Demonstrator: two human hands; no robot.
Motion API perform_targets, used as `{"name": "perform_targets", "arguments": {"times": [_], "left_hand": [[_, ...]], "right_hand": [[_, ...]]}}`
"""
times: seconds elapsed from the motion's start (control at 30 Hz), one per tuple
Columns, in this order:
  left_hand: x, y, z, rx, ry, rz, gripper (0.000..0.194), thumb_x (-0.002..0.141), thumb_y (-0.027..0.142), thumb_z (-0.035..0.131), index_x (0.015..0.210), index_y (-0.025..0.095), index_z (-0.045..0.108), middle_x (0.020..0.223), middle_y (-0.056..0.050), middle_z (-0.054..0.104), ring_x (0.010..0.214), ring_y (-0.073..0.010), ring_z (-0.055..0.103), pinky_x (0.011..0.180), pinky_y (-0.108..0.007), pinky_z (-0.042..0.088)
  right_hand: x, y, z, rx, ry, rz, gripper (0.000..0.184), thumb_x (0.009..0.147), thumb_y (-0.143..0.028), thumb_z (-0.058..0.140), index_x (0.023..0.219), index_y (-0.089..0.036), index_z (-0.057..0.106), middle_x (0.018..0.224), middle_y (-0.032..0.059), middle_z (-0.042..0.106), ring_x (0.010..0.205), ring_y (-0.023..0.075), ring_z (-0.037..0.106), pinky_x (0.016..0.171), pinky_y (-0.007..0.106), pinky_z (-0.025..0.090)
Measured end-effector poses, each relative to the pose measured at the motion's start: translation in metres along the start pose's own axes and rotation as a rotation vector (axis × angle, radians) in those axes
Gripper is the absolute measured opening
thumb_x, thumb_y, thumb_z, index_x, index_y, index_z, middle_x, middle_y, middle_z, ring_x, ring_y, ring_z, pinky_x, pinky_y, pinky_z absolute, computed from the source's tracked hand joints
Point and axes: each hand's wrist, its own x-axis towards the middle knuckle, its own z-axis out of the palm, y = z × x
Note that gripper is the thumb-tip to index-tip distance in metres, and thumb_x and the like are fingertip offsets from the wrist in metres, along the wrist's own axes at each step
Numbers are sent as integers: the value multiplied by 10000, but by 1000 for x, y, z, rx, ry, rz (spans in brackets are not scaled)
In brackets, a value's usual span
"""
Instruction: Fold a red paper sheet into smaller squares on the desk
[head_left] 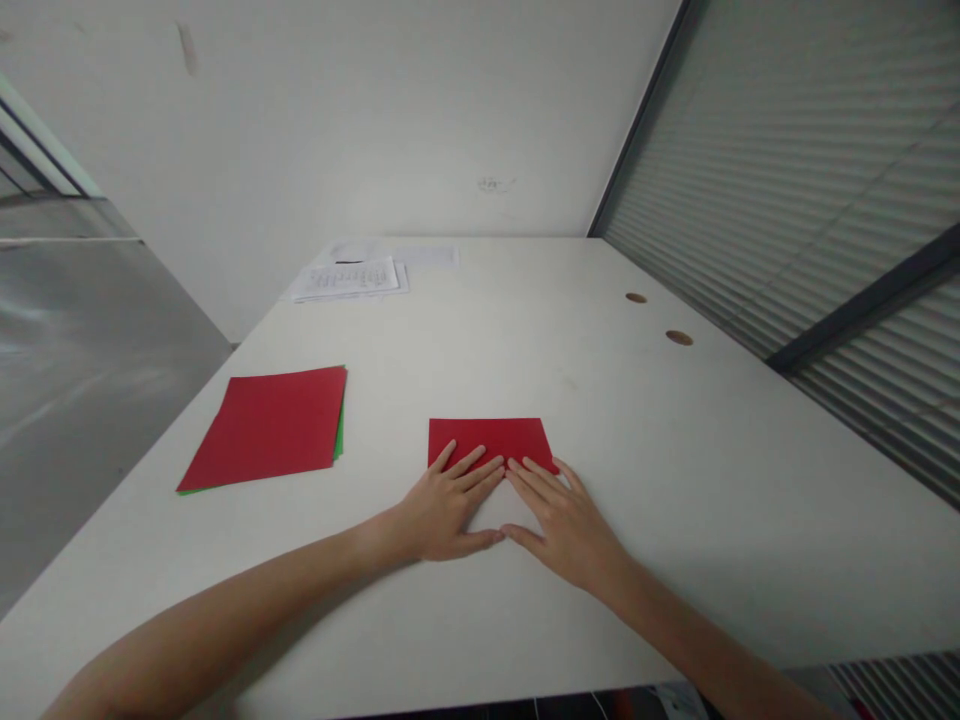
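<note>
A red sheet of paper (pixel 487 434), shaped like a wide rectangle, lies flat on the white table in front of me. My left hand (pixel 454 508) rests on its near left part, fingers spread. On the near right part lies my right hand (pixel 559 510), its fingers stretched out flat. The two hands meet at the fingertips, and the thumbs touch or nearly touch below the paper. Fingers hide much of the sheet's near edge. Whether the paper is folded I cannot tell for sure.
Left of my hands sits a stack of red and green paper (pixel 274 425). Printed white sheets (pixel 349 279) lie at the table's far left. Two round holes, one nearer (pixel 679 338), pierce the white table (pixel 525 340) at right, beside a window with blinds (pixel 787 170).
</note>
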Motion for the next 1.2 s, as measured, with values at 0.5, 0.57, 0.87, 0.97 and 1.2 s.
{"name": "perform_targets", "arguments": {"times": [0.5, 0.57, 0.87, 0.97, 1.2], "left_hand": [[-35, -10, -7, 0, 17, -30, 800, 921, 601, 442, 1547, 193, 154, 1564, -119, 290, 1454, -284, 257, 1193, -498, 199], [-34, -9, -6, -3, 23, -30, 803, 919, 589, 452, 1547, 190, 149, 1563, -115, 294, 1450, -284, 270, 1192, -498, 208], [-41, -11, -10, 15, 23, -32, 808, 922, 608, 434, 1548, 183, 150, 1556, -132, 299, 1438, -281, 299, 1194, -486, 208], [-47, -13, -12, 27, 16, -37, 798, 921, 597, 450, 1546, 190, 166, 1558, -134, 296, 1437, -285, 301, 1196, -494, 193], [-51, -14, -14, 42, 6, -46, 775, 929, 581, 444, 1545, 201, 166, 1566, -114, 283, 1440, -276, 300, 1197, -494, 188]], "right_hand": [[18, -29, -7, -22, 43, 18, 714, 873, -683, 450, 1339, -153, 562, 1343, 150, 584, 1216, 336, 494, 1113, 557, 272], [23, -36, -6, -3, 28, 1, 721, 862, -687, 465, 1326, -144, 569, 1295, 151, 604, 1175, 325, 503, 1107, 539, 287], [14, -26, 5, 19, -3, -30, 731, 894, -660, 434, 1405, -139, 484, 1296, 158, 606, 1191, 306, 508, 1087, 516, 313], [13, -25, 7, 31, 0, -42, 732, 898, -668, 413, 1409, -148, 480, 1323, 151, 593, 1214, 299, 497, 1090, 519, 312], [3, -10, 0, 27, 1, -5, 676, 909, -640, 429, 1369, -153, 527, 1273, 149, 620, 1176, 290, 529, 1102, 537, 303]]}}
